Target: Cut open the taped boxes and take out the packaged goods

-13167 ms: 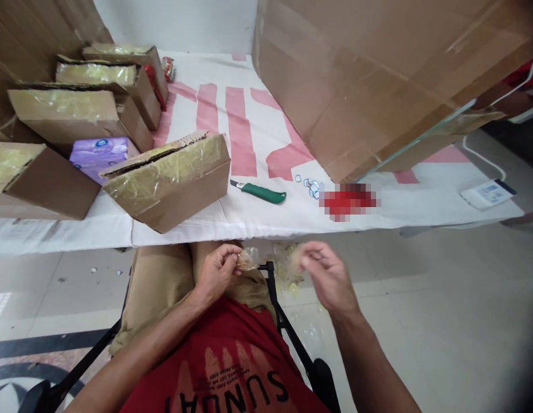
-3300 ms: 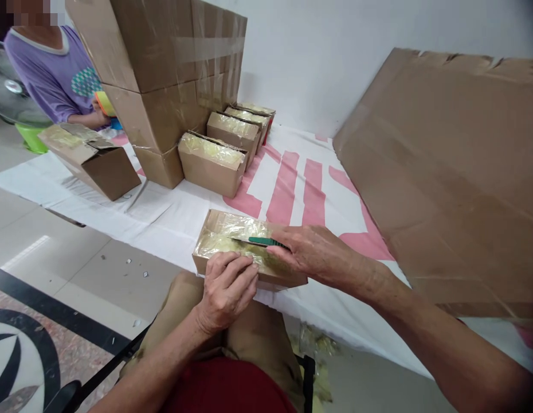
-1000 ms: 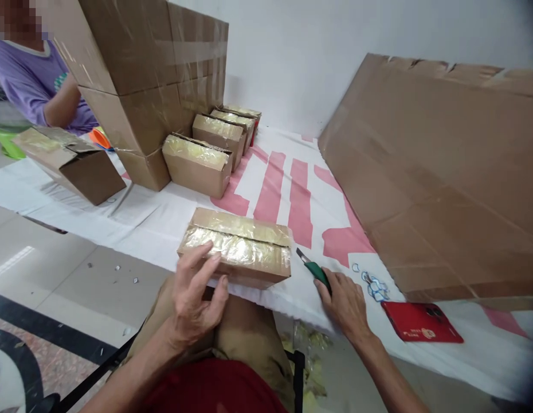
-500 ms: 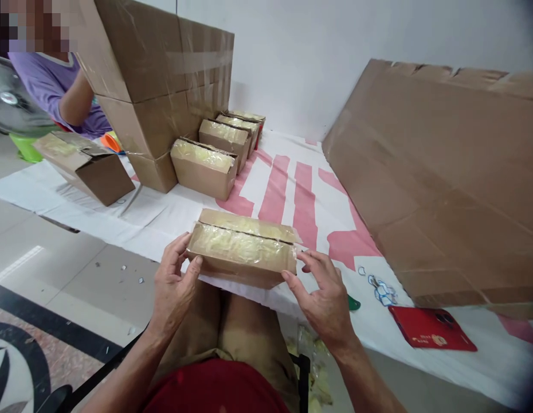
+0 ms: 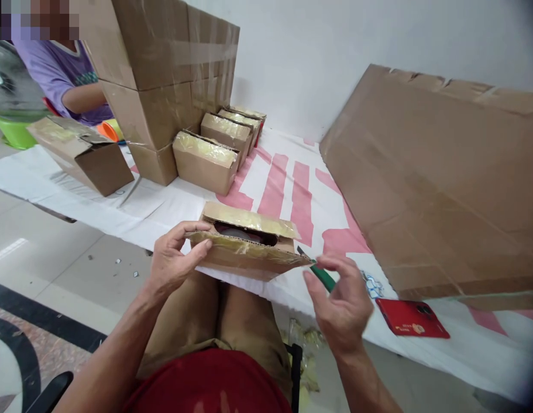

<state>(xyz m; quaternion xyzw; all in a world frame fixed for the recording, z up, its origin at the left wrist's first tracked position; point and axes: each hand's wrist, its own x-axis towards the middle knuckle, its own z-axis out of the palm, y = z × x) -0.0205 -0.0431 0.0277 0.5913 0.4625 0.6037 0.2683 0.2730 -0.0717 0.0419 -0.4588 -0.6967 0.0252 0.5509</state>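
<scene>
A small cardboard box (image 5: 249, 264) with clear tape along its top lies at the table's front edge before me. Its near flap is raised toward me, leaving a dark opening with a rounded greyish thing (image 5: 240, 233) partly visible inside. My left hand (image 5: 176, 258) pinches the flap's left end between thumb and fingers. By the flap's right corner is my right hand (image 5: 341, 295), its thumb and forefinger apart and the forefinger close to the corner; whether they touch is unclear. Behind those fingers lies a green-handled tool (image 5: 323, 277) with a dark, narrow tip.
Several taped boxes (image 5: 204, 163) stand in a row beside a tall carton stack (image 5: 159, 109). Another box (image 5: 86, 158) sits at left, near a person in a purple sleeve (image 5: 47, 74). At right are a large cardboard sheet (image 5: 430, 189), a red phone (image 5: 412, 318) and small blue-edged pieces (image 5: 372, 285).
The box's near top flap has swung up toward me, uncovering the opening. My right hand has moved right, off the box's side, while my left has shifted onto the flap.
</scene>
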